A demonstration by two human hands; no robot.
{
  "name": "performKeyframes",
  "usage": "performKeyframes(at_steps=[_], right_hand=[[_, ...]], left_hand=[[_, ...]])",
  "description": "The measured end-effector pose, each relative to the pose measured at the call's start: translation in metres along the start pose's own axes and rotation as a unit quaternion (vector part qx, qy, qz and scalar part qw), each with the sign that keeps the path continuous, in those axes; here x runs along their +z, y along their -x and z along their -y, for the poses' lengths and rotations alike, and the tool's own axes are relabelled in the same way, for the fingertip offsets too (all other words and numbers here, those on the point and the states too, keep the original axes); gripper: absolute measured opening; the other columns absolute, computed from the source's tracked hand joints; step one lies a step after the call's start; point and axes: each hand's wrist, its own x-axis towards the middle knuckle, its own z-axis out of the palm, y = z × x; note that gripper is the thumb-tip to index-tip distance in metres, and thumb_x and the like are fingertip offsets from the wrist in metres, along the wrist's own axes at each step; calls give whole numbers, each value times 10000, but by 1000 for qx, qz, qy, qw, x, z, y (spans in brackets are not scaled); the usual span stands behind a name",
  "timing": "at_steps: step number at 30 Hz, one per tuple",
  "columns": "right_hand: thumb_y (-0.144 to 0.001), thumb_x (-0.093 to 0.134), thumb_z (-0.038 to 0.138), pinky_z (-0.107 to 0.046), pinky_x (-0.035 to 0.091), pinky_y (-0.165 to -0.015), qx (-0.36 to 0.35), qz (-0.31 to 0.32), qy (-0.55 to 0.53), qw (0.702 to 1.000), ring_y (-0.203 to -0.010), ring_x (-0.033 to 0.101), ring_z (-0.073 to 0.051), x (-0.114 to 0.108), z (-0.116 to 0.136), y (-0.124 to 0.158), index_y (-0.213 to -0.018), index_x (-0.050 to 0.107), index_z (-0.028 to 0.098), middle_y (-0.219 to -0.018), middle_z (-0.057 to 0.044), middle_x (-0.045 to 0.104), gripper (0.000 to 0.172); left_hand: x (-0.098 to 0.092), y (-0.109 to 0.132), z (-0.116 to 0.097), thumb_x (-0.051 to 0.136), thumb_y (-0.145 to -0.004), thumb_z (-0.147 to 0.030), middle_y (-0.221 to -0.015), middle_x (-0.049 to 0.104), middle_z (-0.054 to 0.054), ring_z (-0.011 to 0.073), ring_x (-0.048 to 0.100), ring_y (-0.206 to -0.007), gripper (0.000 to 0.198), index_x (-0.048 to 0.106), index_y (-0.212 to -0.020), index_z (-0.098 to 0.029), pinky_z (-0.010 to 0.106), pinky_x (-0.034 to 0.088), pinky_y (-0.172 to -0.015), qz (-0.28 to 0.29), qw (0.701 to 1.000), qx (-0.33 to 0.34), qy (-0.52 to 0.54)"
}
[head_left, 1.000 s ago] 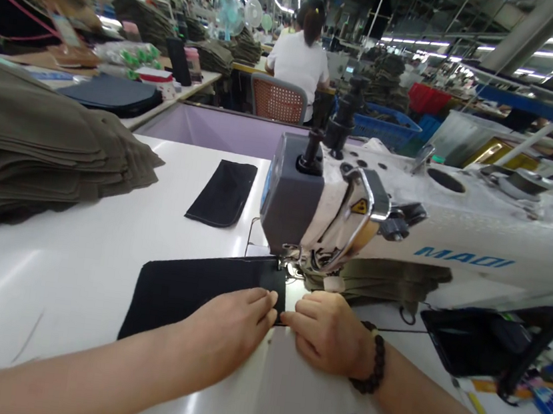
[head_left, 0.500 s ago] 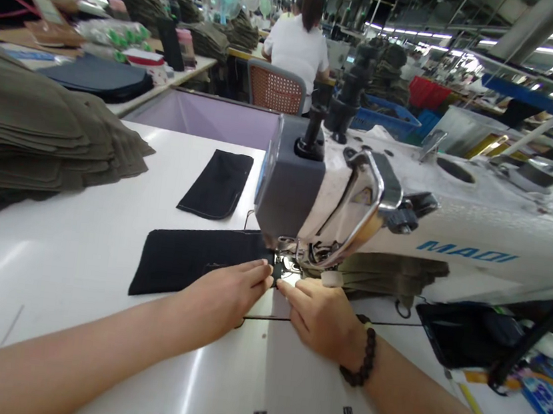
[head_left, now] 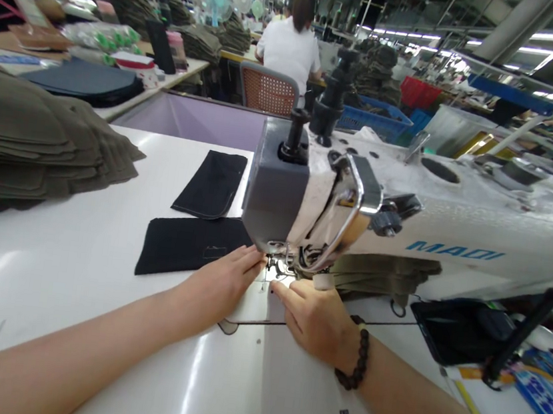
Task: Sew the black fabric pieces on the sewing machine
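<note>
A black fabric piece (head_left: 186, 244) lies flat on the white table (head_left: 73, 256), its right end under the head of a white sewing machine (head_left: 405, 229). My left hand (head_left: 223, 281) rests on the fabric's right end, fingers stretched flat toward the presser foot (head_left: 274, 264). My right hand (head_left: 316, 316), with a dark bead bracelet on the wrist, lies just right of the needle area, fingers extended on the machine bed, index finger pointing at the foot.
A second black piece (head_left: 211, 184) lies farther back on the table. A stack of olive fabric (head_left: 27, 143) fills the left side. A dark phone (head_left: 463, 330) sits right of the machine. A person in white (head_left: 289, 51) sits ahead with their back turned.
The black piece has slid away from me under the machine head. Both hands followed it forward to the presser foot.
</note>
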Motion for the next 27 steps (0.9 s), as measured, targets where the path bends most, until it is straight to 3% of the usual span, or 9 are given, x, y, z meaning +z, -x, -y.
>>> performKeyframes(at_steps=[4, 9, 19, 24, 27], right_hand=[[-763, 457, 115, -256, 335, -576, 11, 1, 1, 1000, -688, 557, -143, -2, 1, 0, -1045, 555, 181, -747, -15, 610, 306], [-747, 464, 109, -260, 317, -555, 15, 10, 5, 1000, -683, 549, -144, -4, 3, 0, -1035, 558, 179, -745, -16, 607, 311], [-758, 460, 111, -269, 331, -585, 17, 11, 3, 1000, -695, 553, -158, -2, 3, -1, -1057, 562, 174, -758, -24, 617, 321], [-760, 454, 105, -262, 329, -573, 12, 6, 0, 1000, -682, 555, -149, -2, 2, 0, -1051, 567, 175, -727, -15, 613, 319], [-766, 449, 105, -252, 332, -576, 9, 3, -10, 1000, -688, 557, -143, -3, 2, 0, -1057, 565, 176, -738, -14, 619, 321]], left_hand=[[8, 2, -1, 430, -776, -43, -1223, 495, 138, 249, 355, -1219, 400, 474, -1173, -53, 379, 278, -1043, -4, 1000, -2, -22], [4, 1, -2, 440, -762, -48, -1210, 500, 144, 273, 391, -1183, 404, 491, -1164, -46, 395, 299, -1024, 8, 1000, -4, -22], [1, 1, 2, 426, -802, -56, -1235, 488, 123, 226, 371, -1210, 390, 485, -1185, -92, 350, 270, -1037, 21, 1000, -6, -1], [-15, 1, -4, 425, -815, -78, -1213, 515, 153, 277, 446, -1156, 386, 492, -1191, -126, 448, 343, -960, 97, 991, -84, -45], [-20, 2, 3, 390, -784, -17, -1212, 516, 173, 281, 480, -1128, 418, 504, -1176, -105, 408, 409, -898, 125, 979, -133, -87]])
